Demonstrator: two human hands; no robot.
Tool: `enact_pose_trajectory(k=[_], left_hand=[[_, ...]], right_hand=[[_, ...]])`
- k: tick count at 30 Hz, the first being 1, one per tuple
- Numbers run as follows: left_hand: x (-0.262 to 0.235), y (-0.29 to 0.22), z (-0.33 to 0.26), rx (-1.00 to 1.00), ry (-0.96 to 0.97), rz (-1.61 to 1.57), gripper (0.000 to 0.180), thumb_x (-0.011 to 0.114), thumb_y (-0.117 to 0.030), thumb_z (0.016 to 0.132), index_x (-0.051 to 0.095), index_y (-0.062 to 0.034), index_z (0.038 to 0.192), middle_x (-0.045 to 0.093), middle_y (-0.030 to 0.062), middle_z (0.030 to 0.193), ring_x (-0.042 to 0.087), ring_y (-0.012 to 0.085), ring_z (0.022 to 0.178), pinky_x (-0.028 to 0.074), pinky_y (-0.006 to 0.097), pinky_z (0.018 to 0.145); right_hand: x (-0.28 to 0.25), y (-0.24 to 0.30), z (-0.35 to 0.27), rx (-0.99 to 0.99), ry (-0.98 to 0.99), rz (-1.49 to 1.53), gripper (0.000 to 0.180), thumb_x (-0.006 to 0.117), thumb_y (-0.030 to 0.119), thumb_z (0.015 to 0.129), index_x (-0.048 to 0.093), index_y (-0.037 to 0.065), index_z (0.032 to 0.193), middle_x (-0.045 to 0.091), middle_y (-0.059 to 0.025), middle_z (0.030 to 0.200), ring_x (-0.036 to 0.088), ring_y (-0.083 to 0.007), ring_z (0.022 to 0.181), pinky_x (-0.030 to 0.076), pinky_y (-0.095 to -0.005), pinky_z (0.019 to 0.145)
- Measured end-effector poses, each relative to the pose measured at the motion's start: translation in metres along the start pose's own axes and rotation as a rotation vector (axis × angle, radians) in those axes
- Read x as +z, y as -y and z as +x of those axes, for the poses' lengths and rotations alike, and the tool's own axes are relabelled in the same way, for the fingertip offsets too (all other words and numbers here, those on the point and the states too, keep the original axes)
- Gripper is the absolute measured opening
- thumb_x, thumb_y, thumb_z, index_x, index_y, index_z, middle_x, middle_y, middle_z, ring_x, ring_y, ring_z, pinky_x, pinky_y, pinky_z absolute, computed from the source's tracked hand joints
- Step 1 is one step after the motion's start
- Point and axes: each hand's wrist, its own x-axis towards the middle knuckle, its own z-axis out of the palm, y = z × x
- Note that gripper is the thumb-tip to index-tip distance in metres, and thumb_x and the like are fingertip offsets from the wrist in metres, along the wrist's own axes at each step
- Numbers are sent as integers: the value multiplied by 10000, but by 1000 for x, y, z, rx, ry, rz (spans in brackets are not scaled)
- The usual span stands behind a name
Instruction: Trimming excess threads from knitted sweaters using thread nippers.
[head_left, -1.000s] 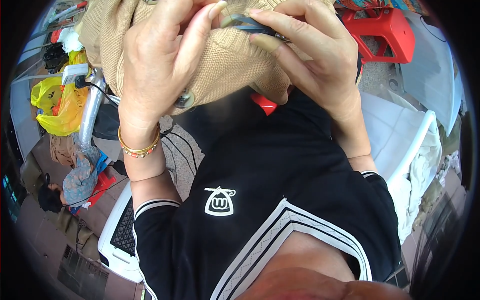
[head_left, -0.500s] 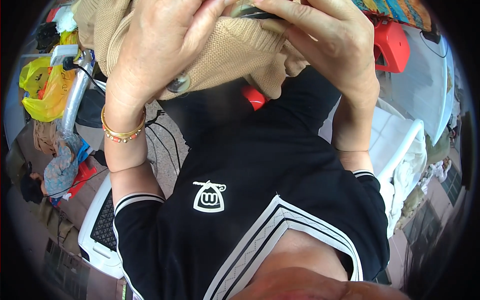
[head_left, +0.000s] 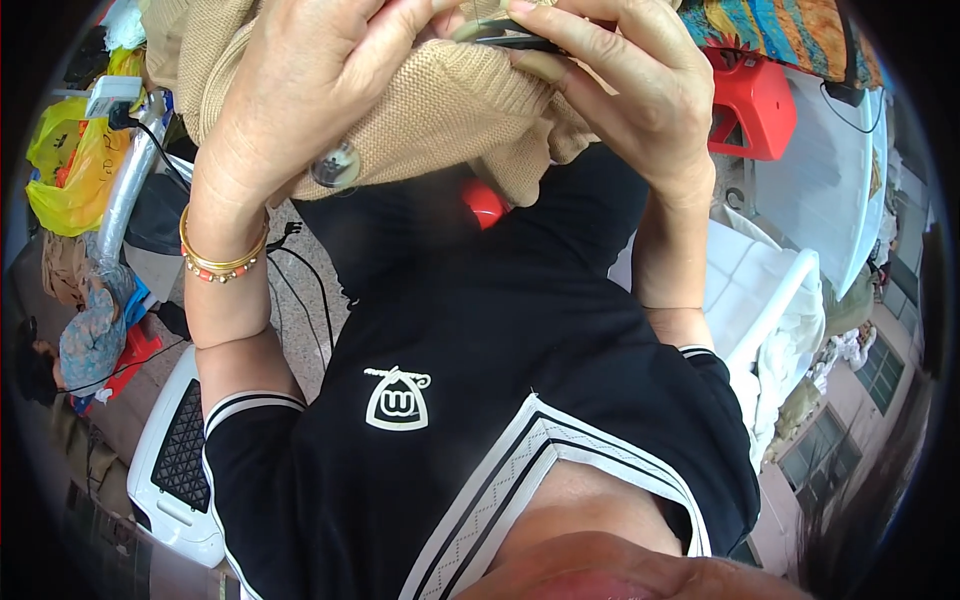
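On the left we see the left hand [head_left: 290,95] bent narrow, though we cannot tell what its fingertips pinch; just nearer, a round button [head_left: 336,165] sits on the tan knit garment [head_left: 430,120], which lies between both hands; the right hand [head_left: 640,95] grips a dark slim tool [head_left: 515,42] at the ribbed edge, left of a red stool [head_left: 770,100].

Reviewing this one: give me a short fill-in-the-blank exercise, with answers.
1. A gold bangle circles the ____ wrist.
2. The person's ____ holds the slim dark tool.
3. A large round ____ shows on the tan knitted garment.
4. The plastic stool at upper right is ____.

Missing words: left; right hand; button; red.
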Motion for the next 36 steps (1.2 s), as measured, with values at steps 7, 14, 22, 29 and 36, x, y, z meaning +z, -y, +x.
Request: enact_pose_trajectory(k=[7, 14, 22, 29, 36], left_hand=[[1, -24, 14, -340, 288, 446, 9, 591, -21, 919, 593, -12, 922, 612, 66, 754, 602, 150, 667, 468, 265, 610], [-3, -11, 9, -61, 172, 58, 42, 582, -47, 932, 590, -7, 920, 610, 61, 738, 605, 160, 667, 467, 269, 617], [5, -73, 35, -718, 477, 818, 40, 565, -36, 946, 590, -8, 930, 614, 49, 725, 621, 128, 667, 476, 250, 614], [7, -84, 30, -480, -146, 783, 177, 479, -43, 1008, 544, -14, 1170, 642, 49, 977, 611, 65, 760, 482, 172, 639], [-34, -146, -18, -111, 304, 1111, 262, 777, 34, 677, 699, 21, 927, 663, 109, 884, 627, 196, 785, 518, 269, 697]], right_hand=[[-3, -1, 3, -36, 43, -21, 328, 809, 105, 710, 741, 72, 1029, 653, -39, 832, 618, -201, 691, 479, -304, 582], [-11, 0, 5, -147, 109, -175, 324, 786, 137, 722, 744, 70, 1036, 661, -35, 859, 612, -194, 674, 472, -299, 563], [17, -23, -9, -457, -36, -354, 335, 853, 111, 612, 775, 74, 936, 656, -21, 828, 601, -151, 657, 488, -260, 571], [11, -33, -34, -75, -117, -79, 405, 823, -28, 713, 702, -26, 1099, 655, -109, 981, 632, -159, 805, 514, -253, 670], [35, -2, -33, -174, -75, 244, 450, 858, 64, 653, 726, 28, 1081, 646, -80, 915, 593, -148, 686, 472, -264, 561]])
